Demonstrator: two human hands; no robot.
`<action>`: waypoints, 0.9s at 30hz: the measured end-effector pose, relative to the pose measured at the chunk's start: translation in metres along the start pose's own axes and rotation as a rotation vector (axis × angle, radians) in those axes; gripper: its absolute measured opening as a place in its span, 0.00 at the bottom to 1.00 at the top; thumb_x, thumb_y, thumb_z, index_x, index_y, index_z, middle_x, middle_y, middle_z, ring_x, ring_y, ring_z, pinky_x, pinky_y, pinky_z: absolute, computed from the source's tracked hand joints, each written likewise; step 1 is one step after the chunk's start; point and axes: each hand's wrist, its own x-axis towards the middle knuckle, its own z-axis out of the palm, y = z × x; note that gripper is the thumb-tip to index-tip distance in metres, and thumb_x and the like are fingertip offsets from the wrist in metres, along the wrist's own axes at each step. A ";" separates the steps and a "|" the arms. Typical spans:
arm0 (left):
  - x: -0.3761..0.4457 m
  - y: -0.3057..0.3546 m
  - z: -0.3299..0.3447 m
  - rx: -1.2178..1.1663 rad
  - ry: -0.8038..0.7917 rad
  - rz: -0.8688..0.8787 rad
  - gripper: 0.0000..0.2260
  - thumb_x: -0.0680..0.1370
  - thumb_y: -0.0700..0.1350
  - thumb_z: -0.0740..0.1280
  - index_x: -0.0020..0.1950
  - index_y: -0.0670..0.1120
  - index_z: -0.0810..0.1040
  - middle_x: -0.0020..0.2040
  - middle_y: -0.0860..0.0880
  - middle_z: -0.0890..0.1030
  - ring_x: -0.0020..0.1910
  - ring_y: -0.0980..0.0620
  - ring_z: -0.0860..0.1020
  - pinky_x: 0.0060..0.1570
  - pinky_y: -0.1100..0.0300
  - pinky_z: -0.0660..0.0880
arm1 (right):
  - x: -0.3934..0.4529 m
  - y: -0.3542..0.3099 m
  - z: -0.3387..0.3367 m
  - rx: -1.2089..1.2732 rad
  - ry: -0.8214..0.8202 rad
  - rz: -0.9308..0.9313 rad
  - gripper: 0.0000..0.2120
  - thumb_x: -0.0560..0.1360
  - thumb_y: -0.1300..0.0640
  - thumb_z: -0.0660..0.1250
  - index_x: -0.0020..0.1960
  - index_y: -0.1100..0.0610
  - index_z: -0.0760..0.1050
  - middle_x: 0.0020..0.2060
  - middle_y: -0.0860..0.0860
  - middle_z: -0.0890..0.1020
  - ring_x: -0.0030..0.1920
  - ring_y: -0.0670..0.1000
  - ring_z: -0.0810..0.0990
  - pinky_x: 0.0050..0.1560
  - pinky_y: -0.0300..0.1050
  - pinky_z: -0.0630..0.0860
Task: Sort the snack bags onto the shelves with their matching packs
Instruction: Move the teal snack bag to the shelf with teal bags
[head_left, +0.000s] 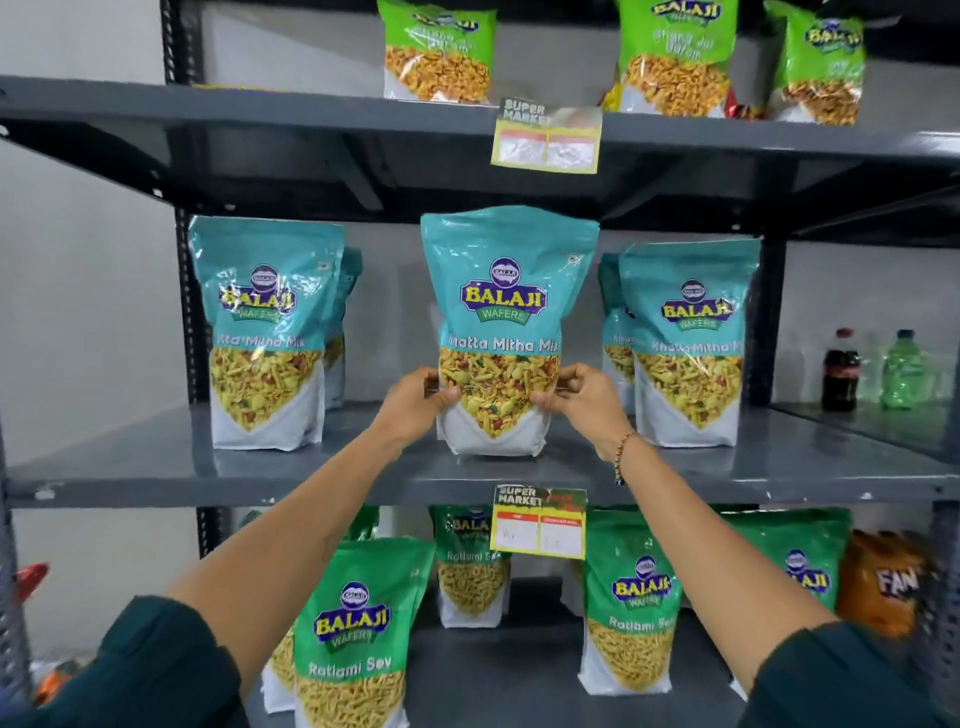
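Observation:
A teal Khatta Mitha Mix bag (506, 291) stands upright at the middle of the grey middle shelf (156, 467). My left hand (415, 402) grips its lower left edge and my right hand (587, 400) grips its lower right edge. Matching teal bags stand on the same shelf, one at the left (265, 332) and one at the right (688, 338), each with another bag partly hidden behind it.
Light green bags (436, 52) line the top shelf. Dark green Ratlami Sev bags (353, 639) fill the bottom shelf, with an orange bag (883, 582) at its right end. Two bottles (840, 371) stand on a neighbouring shelf at right. Price tags (540, 527) hang from the shelf edges.

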 end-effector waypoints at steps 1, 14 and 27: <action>0.006 -0.004 0.004 -0.008 0.004 -0.012 0.13 0.76 0.45 0.66 0.59 0.42 0.75 0.55 0.45 0.81 0.54 0.48 0.77 0.52 0.56 0.72 | 0.006 0.005 0.001 -0.001 -0.007 0.011 0.19 0.64 0.62 0.75 0.50 0.62 0.71 0.41 0.51 0.81 0.46 0.52 0.80 0.45 0.39 0.77; 0.043 -0.030 0.034 -0.009 0.025 -0.080 0.14 0.77 0.46 0.64 0.60 0.41 0.74 0.57 0.43 0.81 0.55 0.46 0.78 0.55 0.52 0.75 | 0.048 0.043 0.004 -0.061 -0.025 0.039 0.19 0.65 0.59 0.75 0.51 0.61 0.71 0.50 0.59 0.81 0.50 0.53 0.80 0.49 0.44 0.77; 0.022 -0.022 0.037 0.098 0.120 -0.113 0.19 0.78 0.48 0.60 0.66 0.40 0.67 0.64 0.42 0.75 0.63 0.42 0.73 0.59 0.52 0.70 | 0.032 0.039 0.001 -0.158 -0.032 0.069 0.24 0.70 0.54 0.71 0.61 0.61 0.70 0.58 0.56 0.79 0.57 0.53 0.78 0.60 0.52 0.76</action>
